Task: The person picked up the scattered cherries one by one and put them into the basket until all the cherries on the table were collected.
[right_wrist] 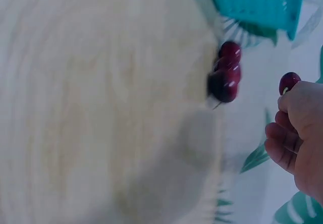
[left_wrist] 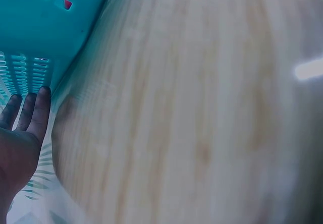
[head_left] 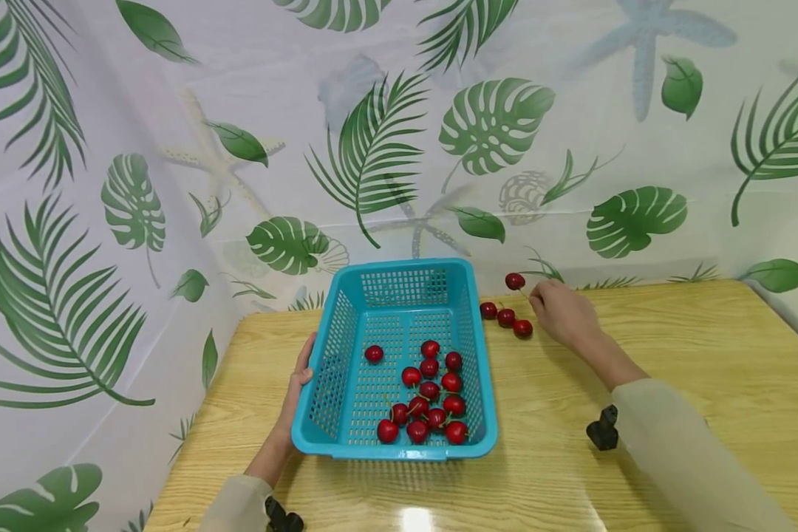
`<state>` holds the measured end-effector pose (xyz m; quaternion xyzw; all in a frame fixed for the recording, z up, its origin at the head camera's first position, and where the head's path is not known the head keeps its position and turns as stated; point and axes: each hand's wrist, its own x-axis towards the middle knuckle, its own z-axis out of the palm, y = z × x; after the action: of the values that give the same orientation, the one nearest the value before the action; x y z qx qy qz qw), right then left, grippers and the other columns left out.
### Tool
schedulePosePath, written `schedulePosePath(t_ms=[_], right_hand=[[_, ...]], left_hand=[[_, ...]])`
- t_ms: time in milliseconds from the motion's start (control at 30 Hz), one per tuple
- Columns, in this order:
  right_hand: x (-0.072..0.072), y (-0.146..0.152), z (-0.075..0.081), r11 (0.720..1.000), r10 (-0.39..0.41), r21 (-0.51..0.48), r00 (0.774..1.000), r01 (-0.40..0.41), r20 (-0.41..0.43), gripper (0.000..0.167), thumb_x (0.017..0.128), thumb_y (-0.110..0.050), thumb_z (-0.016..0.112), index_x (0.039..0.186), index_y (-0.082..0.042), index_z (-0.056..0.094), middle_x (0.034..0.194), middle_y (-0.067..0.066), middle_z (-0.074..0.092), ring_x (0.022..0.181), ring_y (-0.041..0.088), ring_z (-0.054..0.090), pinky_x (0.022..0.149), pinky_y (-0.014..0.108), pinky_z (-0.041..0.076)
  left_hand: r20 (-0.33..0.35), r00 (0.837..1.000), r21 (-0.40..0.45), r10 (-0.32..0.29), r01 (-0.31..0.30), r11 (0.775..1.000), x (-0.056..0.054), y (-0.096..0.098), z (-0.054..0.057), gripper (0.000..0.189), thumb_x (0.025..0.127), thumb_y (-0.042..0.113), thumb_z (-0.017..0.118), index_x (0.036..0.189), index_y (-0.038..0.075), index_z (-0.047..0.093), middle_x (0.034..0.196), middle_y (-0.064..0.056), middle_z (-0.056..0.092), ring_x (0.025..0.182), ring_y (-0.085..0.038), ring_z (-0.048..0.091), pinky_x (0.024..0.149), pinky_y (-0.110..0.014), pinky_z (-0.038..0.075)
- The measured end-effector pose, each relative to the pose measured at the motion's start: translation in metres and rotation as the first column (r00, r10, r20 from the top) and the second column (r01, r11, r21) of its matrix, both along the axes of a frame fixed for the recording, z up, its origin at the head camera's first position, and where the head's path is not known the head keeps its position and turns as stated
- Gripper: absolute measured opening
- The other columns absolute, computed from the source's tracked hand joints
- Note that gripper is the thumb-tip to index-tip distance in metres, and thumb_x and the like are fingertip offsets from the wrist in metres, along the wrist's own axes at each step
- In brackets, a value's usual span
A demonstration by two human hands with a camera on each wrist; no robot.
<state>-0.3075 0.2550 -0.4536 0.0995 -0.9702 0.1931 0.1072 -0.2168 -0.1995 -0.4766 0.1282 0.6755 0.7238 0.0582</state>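
Observation:
A blue plastic basket [head_left: 399, 452] with perforated walls holds many red cherries [head_left: 429, 390], most toward its near right part. My left hand [head_left: 297, 386] rests against the basket's left outer side. In the left wrist view, the left hand's fingers [left_wrist: 39, 115] lie fairly straight along the wall. To the basket's right, my right hand [head_left: 565, 314] pinches a cherry [head_left: 515, 281] by its stem, holding it above the table. Three loose cherries [head_left: 506, 318] lie in a row on the table between the basket and that hand; they also show in the right wrist view.
The wood-grain table [head_left: 545, 428] meets a white leaf-patterned cloth [head_left: 386, 199] behind and at the left. The basket's raised rim stands between the loose cherries and those inside. A dark device [head_left: 603, 428] sits at the right wrist.

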Motion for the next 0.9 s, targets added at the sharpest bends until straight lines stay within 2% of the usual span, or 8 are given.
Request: schedulePosePath(t_ms=[200, 367, 500, 633, 767, 900], right_hand=[[0.008, -0.022, 0.027, 0.998, 0.054, -0.022, 0.994, -0.056, -0.097, 0.018, 0.100, -0.013, 0.053, 0.101, 0.000, 0.065, 0.100, 0.017, 0.064, 0.083, 0.030, 0.062, 0.069, 0.046, 0.052], [0.018, -0.042, 0.046, 0.991, 0.125, -0.018, 0.969, -0.132, -0.213, 0.012, 0.098, -0.012, 0.058, 0.098, -0.002, 0.065, 0.095, 0.014, 0.064, 0.076, 0.027, 0.060, 0.065, 0.042, 0.051], [0.024, -0.059, 0.052, 0.979, 0.190, -0.006, 0.931, -0.202, -0.312, 0.010, 0.095, -0.011, 0.062, 0.095, -0.003, 0.067, 0.093, 0.012, 0.065, 0.075, 0.026, 0.062, 0.064, 0.041, 0.052], [0.030, -0.079, 0.054, 0.957, 0.272, 0.021, 0.875, -0.288, -0.400, 0.006, 0.092, -0.009, 0.066, 0.093, -0.004, 0.068, 0.087, 0.009, 0.065, 0.072, 0.024, 0.061, 0.061, 0.038, 0.050], [0.038, -0.098, 0.056, 0.932, 0.349, 0.057, 0.840, -0.359, -0.414, 0.005, 0.090, -0.008, 0.069, 0.093, -0.005, 0.068, 0.085, 0.007, 0.064, 0.067, 0.019, 0.060, 0.057, 0.033, 0.048], [0.046, -0.117, 0.055, 0.919, 0.389, 0.081, 0.850, -0.386, -0.356, 0.004, 0.091, -0.009, 0.068, 0.092, -0.006, 0.068, 0.086, 0.005, 0.063, 0.063, 0.016, 0.058, 0.054, 0.029, 0.047]], left_hand=[[0.011, 1.000, 0.005, -0.001, 0.001, 1.000, 0.001, 0.001, 0.001, 0.066, 0.097, 0.026, 0.017, 0.161, 0.024, 0.001, 0.167, -0.006, 0.001, 0.148, -0.040, 0.011, 0.110, -0.061, 0.018], [0.010, 1.000, 0.003, -0.006, 0.006, 1.000, 0.001, 0.001, 0.002, 0.065, 0.097, 0.027, 0.018, 0.161, 0.027, 0.003, 0.167, -0.006, 0.001, 0.148, -0.040, 0.012, 0.110, -0.061, 0.018], [0.013, 1.000, 0.008, -0.005, 0.005, 1.000, 0.001, 0.000, 0.001, 0.065, 0.097, 0.027, 0.018, 0.161, 0.026, 0.003, 0.167, -0.007, 0.002, 0.147, -0.040, 0.013, 0.110, -0.061, 0.018], [0.011, 1.000, 0.011, -0.001, 0.001, 1.000, 0.000, -0.001, 0.000, 0.066, 0.097, 0.026, 0.018, 0.161, 0.025, 0.002, 0.167, -0.006, 0.002, 0.148, -0.040, 0.012, 0.110, -0.061, 0.018], [0.005, 1.000, 0.004, -0.003, 0.002, 1.000, -0.001, -0.001, -0.001, 0.066, 0.097, 0.027, 0.017, 0.161, 0.023, -0.001, 0.167, -0.008, 0.000, 0.148, -0.041, 0.011, 0.110, -0.062, 0.018], [0.003, 1.000, 0.002, -0.006, 0.006, 1.000, -0.003, -0.001, -0.002, 0.067, 0.097, 0.027, 0.017, 0.161, 0.020, -0.003, 0.167, -0.009, -0.001, 0.148, -0.042, 0.009, 0.110, -0.062, 0.017]])
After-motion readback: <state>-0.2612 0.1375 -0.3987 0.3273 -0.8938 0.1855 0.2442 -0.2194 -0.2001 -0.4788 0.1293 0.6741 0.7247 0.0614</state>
